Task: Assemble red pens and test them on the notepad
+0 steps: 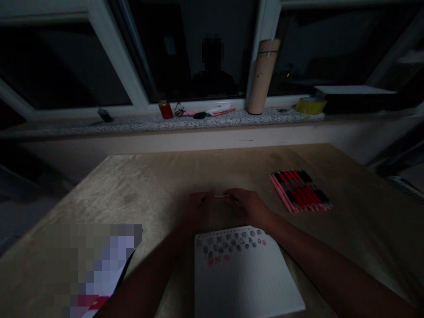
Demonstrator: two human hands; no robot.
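Note:
My left hand (198, 203) and my right hand (247, 204) are raised just beyond the notepad, fingers pinched around opposite ends of a thin pen (220, 197). Only its short reddish middle shows between the fingertips; the dim light and my fingers hide the rest. Below my hands lies the open spiral notepad (248, 280), its upper part covered with small dark scribbled circles and several red ones. To the right of my right hand, a neat row of red, black and pink pens (301, 192) lies side by side on the table.
The wooden table (142, 185) reaches to the wall under a window. A partly blurred booklet (112, 265) lies at left. On the speckled sill (132, 126) stand a cardboard tube (264, 77), a small red jar (165, 110), yellow tape (310, 106) and a dark box (357, 100).

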